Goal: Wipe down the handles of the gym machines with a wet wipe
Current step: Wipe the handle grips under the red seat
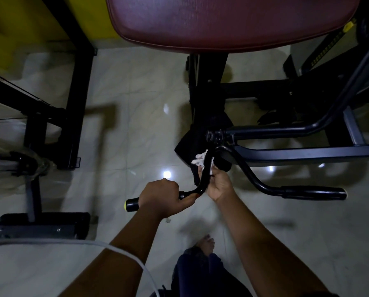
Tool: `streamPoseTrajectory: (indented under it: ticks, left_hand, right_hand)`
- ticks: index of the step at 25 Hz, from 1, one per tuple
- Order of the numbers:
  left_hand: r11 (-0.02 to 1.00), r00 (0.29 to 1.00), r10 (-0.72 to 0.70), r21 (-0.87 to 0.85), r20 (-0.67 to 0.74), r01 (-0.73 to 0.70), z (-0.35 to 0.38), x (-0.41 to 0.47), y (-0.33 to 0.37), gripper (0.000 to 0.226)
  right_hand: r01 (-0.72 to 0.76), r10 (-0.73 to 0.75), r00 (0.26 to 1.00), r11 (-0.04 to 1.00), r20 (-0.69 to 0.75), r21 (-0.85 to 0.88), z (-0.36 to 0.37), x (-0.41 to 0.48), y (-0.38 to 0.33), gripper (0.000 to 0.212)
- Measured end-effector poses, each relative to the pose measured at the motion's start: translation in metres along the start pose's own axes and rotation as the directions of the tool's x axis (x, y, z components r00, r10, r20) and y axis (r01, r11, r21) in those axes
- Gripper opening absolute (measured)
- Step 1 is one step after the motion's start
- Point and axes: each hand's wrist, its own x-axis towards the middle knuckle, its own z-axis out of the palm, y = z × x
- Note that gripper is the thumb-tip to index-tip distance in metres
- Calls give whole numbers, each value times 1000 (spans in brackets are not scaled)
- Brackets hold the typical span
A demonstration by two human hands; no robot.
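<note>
Here, head view: the one camera looks down over both forearms at a gym machine's low handles.
Left hand (164,196): clenched round the black foam grip with the yellow end cap (131,204), which pokes out on the hand's outer side.
Right hand (219,185): grasping the crumpled white wet wipe (200,160), fingers curled round it and the bar together.
Wipe's place: wrapped on the glossy black curved metal handle bar (197,190), just beyond the right hand's fingers and short of the bolted black pivot joint (214,133).
Step in hand: probably rubbing the bent stretch of bar between grip and pivot.
Doing it well: hold the wipe closed all the way round the tube and twist while sliding, so the underside is cleaned too.
Bracing: the left hand's firm hold should stop the bar swinging under the rubbing.
Watch for: the wipe looks bunched, so spreading it flatter would cover more metal; near the pivot's bolts it could snag or tear.
Left to cover: the foam grip under the left hand, which the wipe cannot reach until that hand shifts.
Next handle: the matching black bar with a dark grip (312,192) lies well to the right of the right hand, apart from both hands.
</note>
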Motion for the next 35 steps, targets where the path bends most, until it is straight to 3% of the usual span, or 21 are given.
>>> streamPoseTrajectory:
  ticks: [3, 5, 7, 8, 9, 10, 11, 12, 13, 15, 19, 22, 25, 29, 32, 33, 35]
  left_hand:
    - [1000, 1000, 7, 14, 2, -7, -1, 0, 0, 69]
    - [1000, 1000, 7, 10, -5, -7, 0, 0, 0, 69]
    - [1000, 1000, 2, 8, -15, -1, 1, 0, -1, 68]
    - [1000, 1000, 0, 4, -16, 0, 2, 1, -1, 68]
    - [1000, 1000, -1, 0, -15, 1, 2, 1, -1, 68]
    - [1000, 1000, -1, -1, -13, 1, 3, 1, -1, 68]
    - [1000, 1000, 2, 0, -13, -2, 3, 1, -1, 68]
    - [1000, 1000, 8, 1, -19, -8, 2, 1, 0, 69]
    - [1000, 999, 13, 2, -31, -13, 2, 1, 1, 71]
    - [1000, 999, 16, 7, -41, -16, 1, 0, 1, 74]
    - [1000, 999, 6, -5, -33, -6, 1, 1, 1, 72]
    - [1000, 1000, 8, 2, -13, -8, 0, 0, 1, 73]
    - [1000, 1000, 15, 0, -1, -15, -1, 0, 0, 71]
    - [1000, 1000, -6, -13, 25, 6, -1, 2, -1, 69]
    - [999, 999, -12, -29, 30, 13, 0, 2, 0, 70]
    - [1000, 1000, -10, -26, 29, 11, 0, 2, 0, 70]
    - [1000, 1000, -10, -28, 27, 10, 1, 2, 0, 70]
  right_hand:
    - [-71, 46, 987, 984, 157, 164, -9, -3, 15, 23]
    - [15, -19, 990, 1000, 139, 27, -13, -10, 17, 36]
    - [177, -173, 984, 972, 38, -155, -6, -6, 8, 24]
    - [289, -320, 946, 896, -42, -336, 3, -5, 1, 17]
    - [333, -478, 874, 716, -84, -613, 13, -8, -6, 19]
    - [288, -609, 793, 413, -27, -864, 22, -11, -9, 25]
    - [184, -661, 741, 34, 115, -982, 29, -17, -7, 32]
    - [118, -619, 741, -263, 261, -958, 28, -20, -4, 38]
    - [108, -522, 778, -438, 351, -892, 27, -23, 3, 42]
    - [85, -421, 821, -578, 386, -811, 23, -16, 7, 48]
    - [16, -498, 805, -526, 323, -850, 46, 10, 5, 56]
    - [-19, -551, 823, -267, 136, -964, 60, 16, 16, 55]
    - [-6, -537, 817, -368, 208, -930, 56, 14, 14, 55]
    - [-67, -492, 864, -325, 108, -943, 70, 23, 2, 59]
    - [-67, -483, 852, -480, 200, -875, 56, 27, 11, 60]
    - [-67, -515, 830, -469, 212, -880, 48, 30, 13, 63]
    - [-36, -565, 816, -256, 120, -966, 50, 26, 16, 73]
